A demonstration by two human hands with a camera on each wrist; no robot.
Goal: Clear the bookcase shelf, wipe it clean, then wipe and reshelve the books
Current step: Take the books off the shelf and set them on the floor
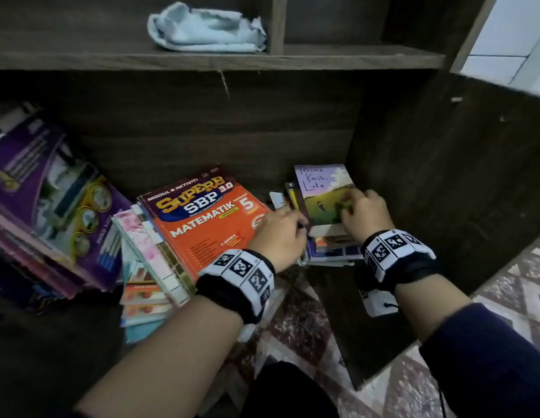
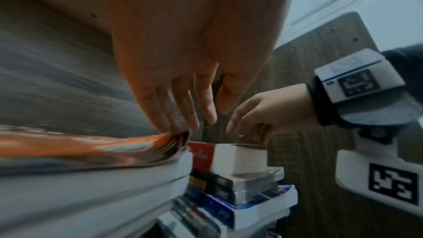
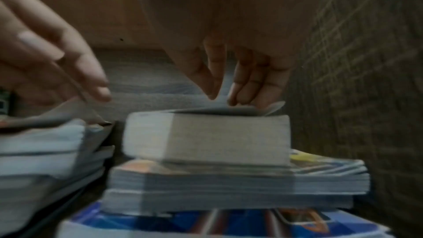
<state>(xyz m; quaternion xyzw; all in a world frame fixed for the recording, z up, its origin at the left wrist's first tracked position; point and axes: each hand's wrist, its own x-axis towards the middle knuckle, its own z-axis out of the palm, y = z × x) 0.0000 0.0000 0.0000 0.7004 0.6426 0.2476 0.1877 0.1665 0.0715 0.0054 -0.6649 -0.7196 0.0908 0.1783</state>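
On the lower shelf (image 1: pixel 202 140) of the dark wood bookcase lie two stacks of books. An orange maths workbook (image 1: pixel 202 218) tops the middle stack. A small paperback (image 1: pixel 323 194) with a field on its cover tops the right stack, against the side panel. My left hand (image 1: pixel 292 220) sits between the stacks, its straight fingers (image 2: pixel 169 115) touching the workbook's curled right corner (image 2: pixel 176 138). My right hand (image 1: pixel 353 205) rests on the paperback (image 3: pixel 206 138), fingertips (image 3: pixel 247 90) pressing its front cover. A light blue cloth (image 1: pixel 206 28) lies crumpled on the shelf above.
Purple-covered books (image 1: pixel 51 191) lean at the shelf's left end. The bookcase side panel (image 1: pixel 443 176) stands close on the right. Patterned floor tiles (image 1: pixel 292 333) lie below the shelf edge. A white tiled wall (image 1: pixel 510 40) shows at the upper right.
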